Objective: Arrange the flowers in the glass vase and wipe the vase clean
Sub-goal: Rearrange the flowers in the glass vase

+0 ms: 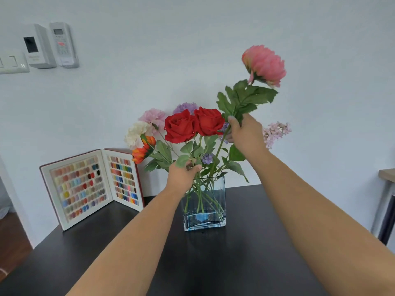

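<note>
A square glass vase with a blue tint stands on the black table, holding several flowers. Two red roses fill the middle, with pale pink, white, purple and orange blooms behind and to the left. My left hand grips the bunched stems just above the vase's rim. Higher up on the right, my right hand holds the stem of a tall pink flower under its leaves; that stem slants down into the vase. A lilac sprig shows behind my right hand.
An open display case of coloured nail samples stands on the table to the left of the vase, against the white wall. Wall switches and a remote holder hang at the upper left. Another table's edge shows at far right.
</note>
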